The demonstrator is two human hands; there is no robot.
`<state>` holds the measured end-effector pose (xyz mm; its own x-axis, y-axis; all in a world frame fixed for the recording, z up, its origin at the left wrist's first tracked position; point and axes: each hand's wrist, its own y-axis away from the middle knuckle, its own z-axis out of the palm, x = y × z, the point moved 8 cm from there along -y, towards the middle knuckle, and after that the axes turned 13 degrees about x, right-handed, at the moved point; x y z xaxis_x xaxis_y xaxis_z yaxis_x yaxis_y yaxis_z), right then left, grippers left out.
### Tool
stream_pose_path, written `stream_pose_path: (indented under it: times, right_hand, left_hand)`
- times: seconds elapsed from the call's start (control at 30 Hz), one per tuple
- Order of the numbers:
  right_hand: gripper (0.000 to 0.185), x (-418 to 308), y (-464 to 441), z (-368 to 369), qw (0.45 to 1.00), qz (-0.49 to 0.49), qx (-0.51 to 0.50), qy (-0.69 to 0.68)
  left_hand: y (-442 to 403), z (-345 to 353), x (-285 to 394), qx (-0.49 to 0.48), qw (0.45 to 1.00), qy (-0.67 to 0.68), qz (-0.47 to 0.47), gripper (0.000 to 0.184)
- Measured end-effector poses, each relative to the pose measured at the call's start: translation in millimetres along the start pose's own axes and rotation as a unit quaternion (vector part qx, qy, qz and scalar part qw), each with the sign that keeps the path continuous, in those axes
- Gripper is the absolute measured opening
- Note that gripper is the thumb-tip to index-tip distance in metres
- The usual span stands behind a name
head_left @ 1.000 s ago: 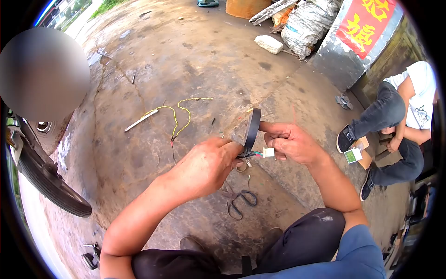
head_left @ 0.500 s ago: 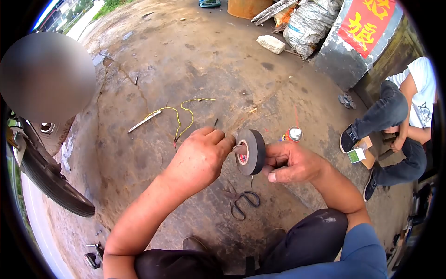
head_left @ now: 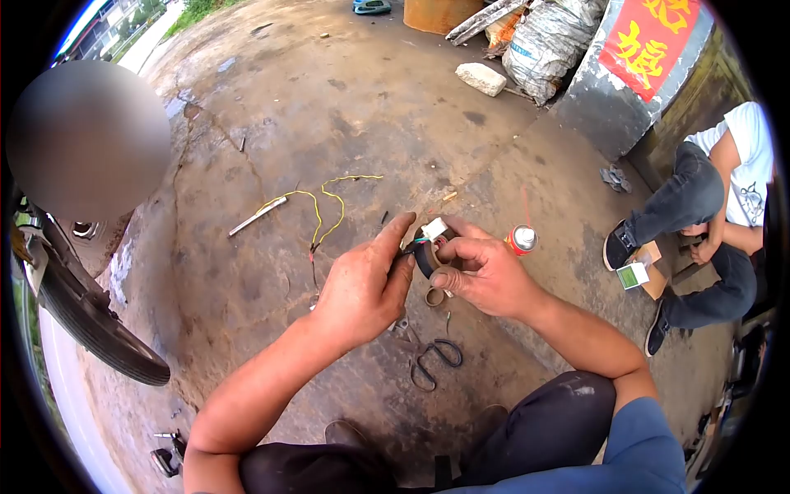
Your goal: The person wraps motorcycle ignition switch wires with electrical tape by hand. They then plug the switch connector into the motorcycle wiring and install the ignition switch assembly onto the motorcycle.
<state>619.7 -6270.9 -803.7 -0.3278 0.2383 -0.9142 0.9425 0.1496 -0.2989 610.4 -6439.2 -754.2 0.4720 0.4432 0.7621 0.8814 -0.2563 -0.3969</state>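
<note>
My left hand (head_left: 362, 284) is closed in a pinch at the dark end of a wire bundle (head_left: 408, 248), just left of the tape. A roll of black electrical tape (head_left: 425, 262) sits in the fingers of my right hand (head_left: 485, 272), which is closed on it. A white plastic connector (head_left: 434, 229) with green wire shows above the roll, close to both hands; what supports it is partly hidden. Below the hands, black-handled scissors (head_left: 436, 359) lie on the ground. A small brownish ring (head_left: 434, 297) shows just under the roll.
Yellow wire (head_left: 317, 216) and a pale rod (head_left: 257, 216) lie ahead on the concrete. A spray can (head_left: 522, 240) stands right of my hands. Another person (head_left: 699, 198) sits at the right beside an opened small box (head_left: 642, 275). A wheel (head_left: 90, 317) is at the left.
The tape roll has turned and moved lower left, showing less of its face. The white connector has come into sight above it. My left hand has shifted slightly, its forefinger now extended.
</note>
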Motion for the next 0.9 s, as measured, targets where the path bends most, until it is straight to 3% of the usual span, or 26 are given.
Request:
stream_pose_path:
  times: [0.03,0.1,0.17,0.27,0.37,0.4,0.5,0.57,0.67,0.8,0.9]
  right_hand:
    - [0.055,-0.3,-1.9,-0.8,1.000,0.001,0.012,-0.015]
    - [0.055,9.2,1.8,-5.3,0.992,0.118,0.036,0.025]
    - [0.056,-0.3,1.6,-6.8,0.992,0.105,0.026,0.058]
    - [0.046,-30.8,-5.3,-2.8,0.989,-0.101,0.052,0.096]
    - [0.042,-23.0,-7.8,0.3,0.986,-0.090,0.047,0.129]
    - [0.038,-18.5,-9.2,3.9,0.988,-0.080,0.061,0.113]
    - [0.032,-40.9,-14.5,8.0,0.944,-0.198,0.144,0.220]
    - [0.028,-30.7,-23.6,12.0,0.960,-0.153,0.118,0.202]
    - [0.021,-23.9,-22.7,15.0,0.940,-0.196,0.178,0.216]
    - [0.017,-6.7,-17.5,26.8,0.937,-0.192,0.187,0.223]
    - [0.013,-6.9,-7.6,37.5,0.936,-0.186,0.160,0.253]
  left_hand:
    - [-0.7,3.2,-5.4,-0.003,1.000,0.000,0.001,0.033]
    - [-1.4,4.8,4.8,0.009,0.994,-0.005,0.106,0.036]
    - [-0.1,9.9,9.1,0.001,0.992,-0.034,0.118,0.036]
    - [-1.2,18.1,12.6,-0.004,0.987,-0.091,0.136,0.036]
    - [-4.4,22.6,11.1,-0.006,0.983,-0.120,0.141,0.033]
    - [-8.0,18.0,9.4,0.013,0.989,-0.085,0.120,0.030]
    - [-16.2,12.3,-12.3,0.051,0.999,0.002,0.008,0.019]
    - [-14.9,17.5,-30.6,0.059,0.989,0.087,-0.102,0.017]
    - [-17.9,21.8,-45.0,0.068,0.986,0.061,-0.137,0.017]
    - [-17.7,33.2,-70.5,0.042,0.965,0.143,-0.214,0.018]
    - [-11.0,43.0,-92.7,0.027,0.913,0.221,-0.343,0.016]
